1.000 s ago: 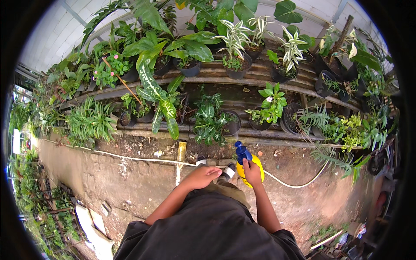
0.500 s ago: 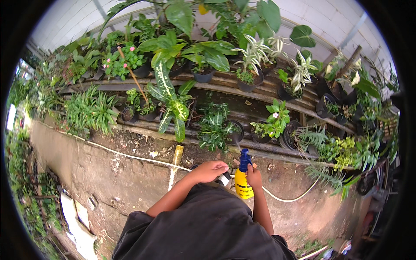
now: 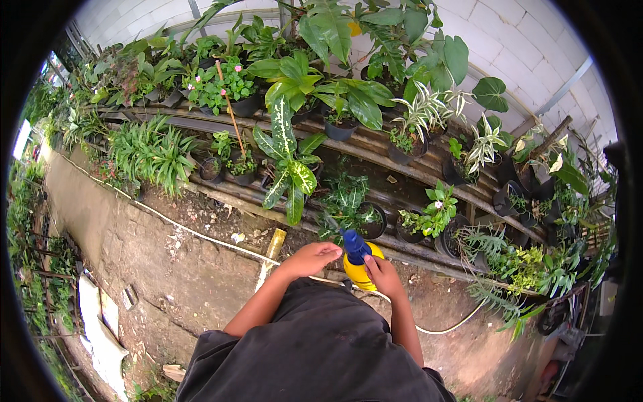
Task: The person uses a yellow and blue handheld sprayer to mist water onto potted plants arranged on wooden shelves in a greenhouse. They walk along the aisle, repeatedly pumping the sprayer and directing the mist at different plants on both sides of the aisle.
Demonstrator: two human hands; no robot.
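A yellow spray bottle with a blue spray head is gripped in my right hand, at its neck. It tilts with its nozzle toward the shelf, and a faint streak of spray shows ahead of it. My left hand hovers just left of the spray head, fingers loosely stretched and holding nothing. Straight ahead of the nozzle stands a potted plant with silvery patterned leaves. To its left is a tall plant with speckled leaves.
A tiered shelf of ridged boards carries several potted plants before a white block wall. A pale hose runs along the dirt floor. A yellowish post stands near my left hand. White sacking lies at lower left.
My right hand has tipped the spray bottle forward and leftward, its head closer to the patterned plant. My left hand has shifted slightly left. The view has turned a little, moving the shelf rightward.
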